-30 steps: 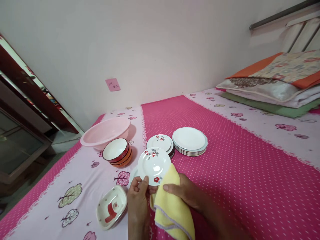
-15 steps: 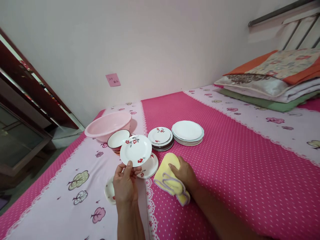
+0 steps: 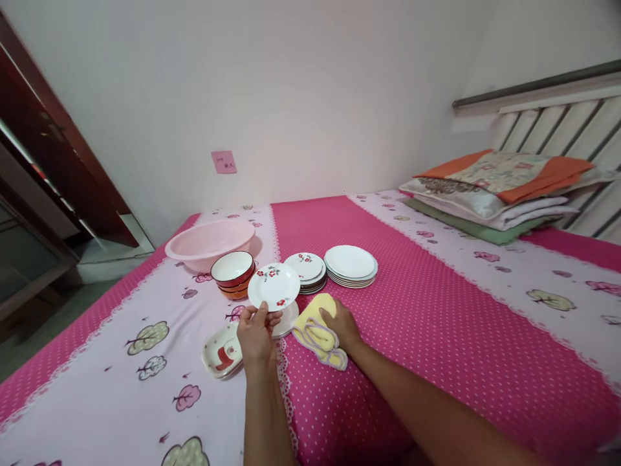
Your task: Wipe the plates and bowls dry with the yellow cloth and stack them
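Note:
My left hand (image 3: 259, 333) grips the near rim of a white plate (image 3: 274, 288) with red flowers, thumb on top, tilted up above the bed. Part of another plate (image 3: 288, 321) shows beneath it. In my right hand (image 3: 342, 325) is a folded yellow cloth (image 3: 315, 327) with a purple edge, just right of the plates and apart from the held one. A stack of flowered plates (image 3: 305, 266) with dark-rimmed ones under it stands beyond. To its right is a stack of larger white plates (image 3: 350, 262). A rectangular dish (image 3: 220, 353) with a red print lies left of my left wrist.
Stacked red and orange bowls (image 3: 233, 275) stand beside a pink basin (image 3: 208, 243) at the back left. Folded bedding and pillows (image 3: 485, 194) lie at the right by the bed rail. A pink note (image 3: 224, 162) is on the wall.
The view has shifted a little, showing more of the rectangular dish and the bed rail. My left hand and its plate have moved slightly right; both hands keep their hold.

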Tool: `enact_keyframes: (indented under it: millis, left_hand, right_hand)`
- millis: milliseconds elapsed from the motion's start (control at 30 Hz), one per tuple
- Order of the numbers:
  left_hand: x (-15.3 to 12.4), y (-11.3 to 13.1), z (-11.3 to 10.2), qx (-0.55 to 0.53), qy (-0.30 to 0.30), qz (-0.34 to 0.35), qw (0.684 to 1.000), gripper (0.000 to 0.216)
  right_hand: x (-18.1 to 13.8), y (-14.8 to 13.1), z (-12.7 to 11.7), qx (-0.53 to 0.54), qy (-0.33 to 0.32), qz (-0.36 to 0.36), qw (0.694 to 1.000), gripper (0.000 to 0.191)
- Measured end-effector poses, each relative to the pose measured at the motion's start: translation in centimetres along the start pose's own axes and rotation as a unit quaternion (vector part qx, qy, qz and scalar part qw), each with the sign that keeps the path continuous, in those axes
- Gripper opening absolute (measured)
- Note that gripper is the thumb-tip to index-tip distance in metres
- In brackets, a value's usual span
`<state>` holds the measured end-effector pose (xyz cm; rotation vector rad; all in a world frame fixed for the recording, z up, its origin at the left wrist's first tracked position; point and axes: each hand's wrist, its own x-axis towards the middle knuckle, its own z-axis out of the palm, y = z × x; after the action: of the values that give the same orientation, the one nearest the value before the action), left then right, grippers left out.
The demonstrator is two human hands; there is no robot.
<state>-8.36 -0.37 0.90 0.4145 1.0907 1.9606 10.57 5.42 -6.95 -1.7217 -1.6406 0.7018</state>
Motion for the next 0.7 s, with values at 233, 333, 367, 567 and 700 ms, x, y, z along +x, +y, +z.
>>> enact_keyframes:
  millis: [233,333,367,567,700]
  left_hand:
    - [1.0,-1.2,-0.1,-0.001,-0.006,-0.015,1.000,0.048]
    - [1.4,-1.8,-0.2,0.005,0.007,-0.017,1.000,0.046]
    - [1.5,-2.0,-0.2,0.009,0.013,-0.018,1.000,0.046]
    - [0.9,-2.8,0.3,0.035,0.025,-0.027,0.999,0.039]
    - [0.9,-2.7,1.9,0.059,0.009,-0.040,0.997,0.039]
  right_hand:
    - [0.7,-0.7,0.3,-0.022,0.004,0.017,1.000,0.037]
    - [0.5,-0.5,0.8,-0.001,0.040,0.040,0.998,0.040]
    - [0.4,-0.4,1.0,0.011,0.054,0.047,0.997,0.042]
    - [0.1,0.1,1.4,0.126,0.108,0.057,0.985,0.039]
    - [0.7,-0.1,1.1,0.239,0.136,0.069,0.959,0.040]
